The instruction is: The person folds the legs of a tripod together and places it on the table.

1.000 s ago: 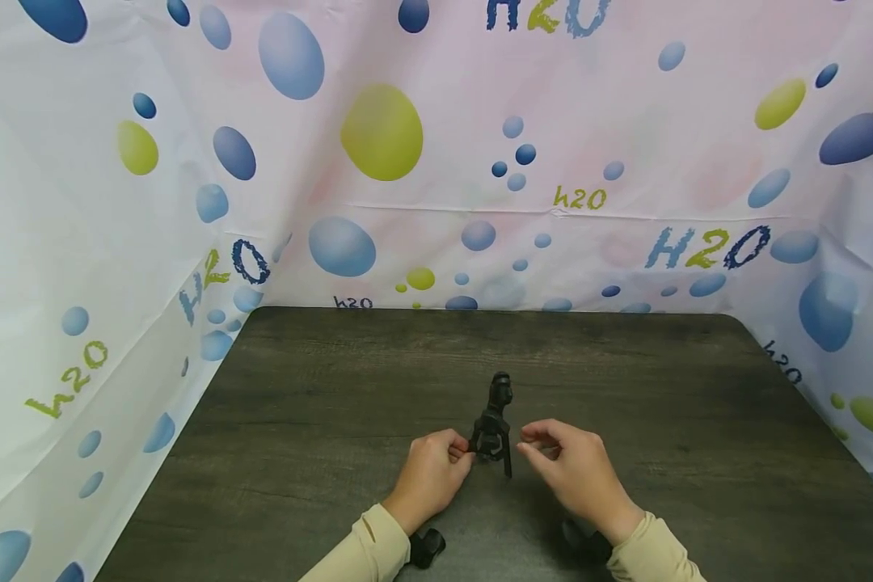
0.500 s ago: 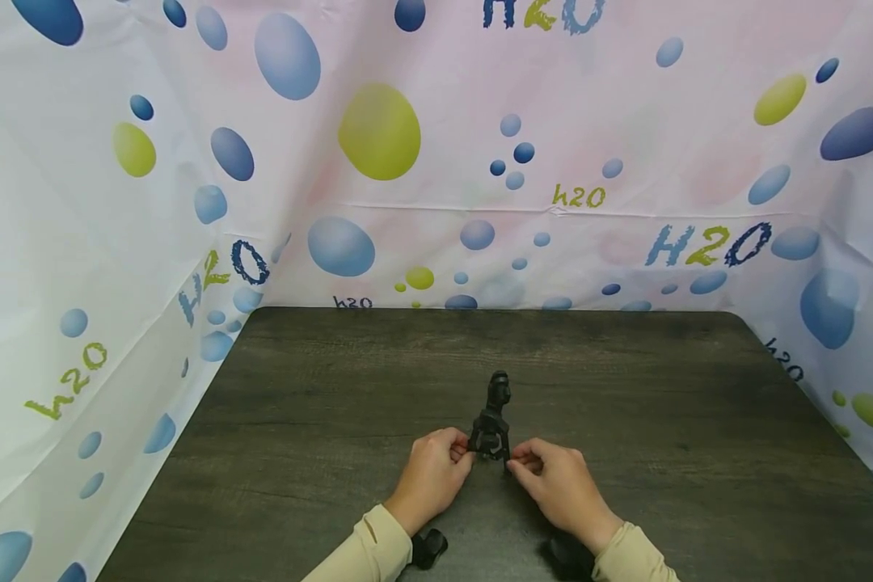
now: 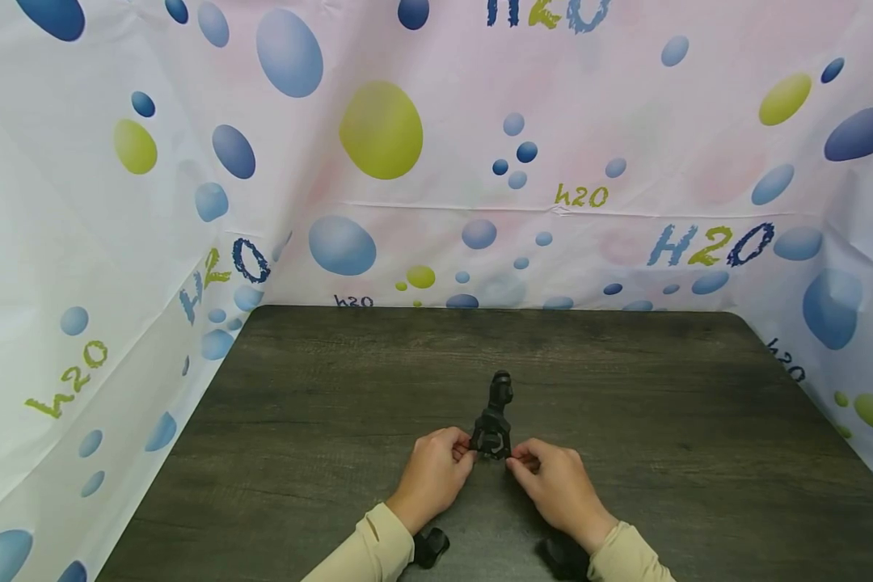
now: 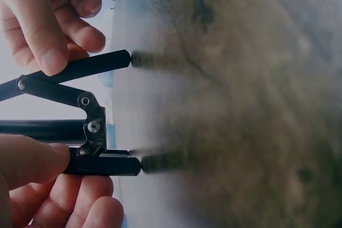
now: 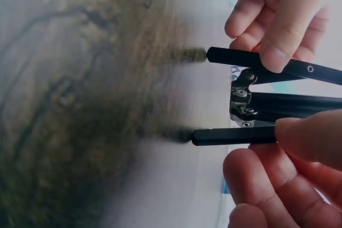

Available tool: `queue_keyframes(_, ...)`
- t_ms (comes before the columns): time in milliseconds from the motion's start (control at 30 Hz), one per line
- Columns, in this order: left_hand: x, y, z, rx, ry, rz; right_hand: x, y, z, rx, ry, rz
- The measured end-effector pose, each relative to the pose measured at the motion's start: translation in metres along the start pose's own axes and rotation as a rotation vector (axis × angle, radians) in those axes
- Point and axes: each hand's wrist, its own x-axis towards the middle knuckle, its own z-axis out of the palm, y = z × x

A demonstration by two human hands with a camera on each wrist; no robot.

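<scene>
A small black tripod stands upright between both hands, its legs at the bottom and a knobbed head on top. My left hand pinches one leg between thumb and fingers. On the opposite side, my right hand pinches another leg near its middle. Riveted hinge arms and a metal bracket join the legs to the centre column in the wrist views. Close by the rounded leg ends lies the dark wooden tabletop.
White sheeting printed with blue and green bubbles and "H2O" surrounds the table at the back and sides. Black devices sit at the left wrist and the right wrist, below the light sleeves.
My right hand has moved left and down from beside the tripod and now pinches a leg. My left hand stays on its leg throughout.
</scene>
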Motion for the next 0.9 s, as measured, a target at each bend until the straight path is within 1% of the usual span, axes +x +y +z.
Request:
queue_keyframes(267, 0.0001, -0.0012, 0.0012, 0.009, 0.007, 0.011, 0.0006, 0.0007, 0.0025, -0.019, 0.019, -0.008)
queue_keyframes(633, 0.0006, 0.0005, -0.0003, 0.022, -0.005, -0.003, 0.0031, 0.0010, 0.0066, -0.045, 0.039, -0.020)
queue_keyframes(900, 0.0005, 0.0006, 0.0002, 0.038, -0.008, -0.015, 0.0041, 0.0005, 0.0101, -0.034, 0.065, -0.030)
